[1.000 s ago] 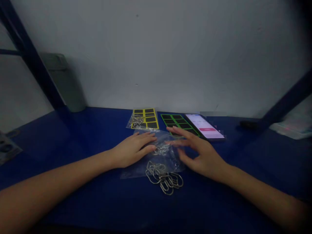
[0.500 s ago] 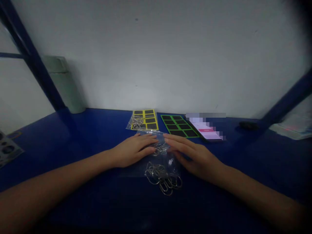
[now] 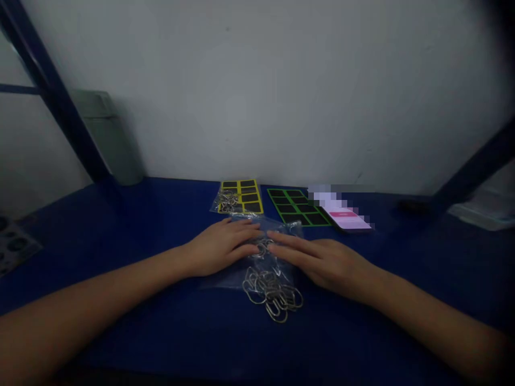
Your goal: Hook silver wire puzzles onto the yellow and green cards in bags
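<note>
A clear plastic bag (image 3: pixel 231 277) lies flat on the blue table in front of me. My left hand (image 3: pixel 221 244) rests on the bag's left part, palm down with its fingers stretched out. From the right, my right hand (image 3: pixel 317 257) reaches over the bag, fingers extended and fingertips on the plastic. Between the fingertips of both hands some silvery wire loops (image 3: pixel 263 246) show. A larger tangle of bent metal wire loops (image 3: pixel 273 295), resembling big paper clips, lies at the bag's near edge. Whether all of these are inside the bag I cannot tell.
Behind the hands lie a yellow-edged sheet of dark labels (image 3: pixel 251 197) under a small bag of metal pieces (image 3: pixel 228 199), a green-edged label sheet (image 3: pixel 298 206) and a lit phone (image 3: pixel 346 214). A green flask (image 3: pixel 115 145) stands back left, near a blue post (image 3: pixel 60 102).
My right hand's fingertips have shifted slightly down and left on the bag, uncovering its upper right corner. My left hand stays nearly in place.
</note>
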`<state>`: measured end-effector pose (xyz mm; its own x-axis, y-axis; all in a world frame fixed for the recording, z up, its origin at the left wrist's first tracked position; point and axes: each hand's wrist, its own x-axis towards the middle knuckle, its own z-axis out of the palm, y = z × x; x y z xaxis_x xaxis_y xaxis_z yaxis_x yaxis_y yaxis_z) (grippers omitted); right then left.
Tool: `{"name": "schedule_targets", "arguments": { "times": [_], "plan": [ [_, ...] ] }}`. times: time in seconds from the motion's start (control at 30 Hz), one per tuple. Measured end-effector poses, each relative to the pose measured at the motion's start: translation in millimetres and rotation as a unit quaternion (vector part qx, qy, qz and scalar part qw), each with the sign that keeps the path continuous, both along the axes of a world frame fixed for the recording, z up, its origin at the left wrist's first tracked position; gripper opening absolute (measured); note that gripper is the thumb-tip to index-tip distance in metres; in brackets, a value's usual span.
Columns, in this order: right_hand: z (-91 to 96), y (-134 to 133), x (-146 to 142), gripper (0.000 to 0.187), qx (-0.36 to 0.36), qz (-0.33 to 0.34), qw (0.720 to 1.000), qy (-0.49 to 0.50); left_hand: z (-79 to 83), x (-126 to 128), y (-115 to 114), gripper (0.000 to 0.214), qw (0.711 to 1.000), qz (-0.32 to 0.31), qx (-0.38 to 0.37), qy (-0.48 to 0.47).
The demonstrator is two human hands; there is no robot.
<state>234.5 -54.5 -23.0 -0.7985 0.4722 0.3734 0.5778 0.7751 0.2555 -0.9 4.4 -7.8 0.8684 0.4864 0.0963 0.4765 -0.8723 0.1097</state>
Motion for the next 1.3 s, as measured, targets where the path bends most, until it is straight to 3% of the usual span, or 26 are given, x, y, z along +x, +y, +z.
{"name": "schedule_targets", "arguments": {
  "times": [0.33,0.53,0.7,0.83,1.03,1.3],
  "plan": [
    [-3.7,3,2,0.067,0.007,0.000,0.998,0.058,-2.3,0,3,0.038,0.997,-0.007,0.057,-0.058],
    [-2.9,7,5,0.051,0.020,0.028,0.981,0.194,-1.8,-1,5,0.037,0.994,-0.005,0.065,-0.086],
    [-0.8,11,11,0.026,0.035,-0.009,0.969,0.244,-5.0,-4,8,0.037,0.992,0.012,0.075,-0.102],
    [1.5,12,13,0.030,0.017,0.003,0.980,0.199,-7.0,-5,10,0.035,0.989,0.027,0.077,-0.121],
    [3.6,11,6,0.037,-0.025,0.039,0.987,0.156,-3.2,-2,3,0.037,0.990,-0.002,0.049,-0.134],
    [3.9,6,-3,0.033,-0.018,0.111,0.989,0.100,-2.1,-1,-1,0.037,0.991,-0.011,0.071,-0.113]
  ]
}}
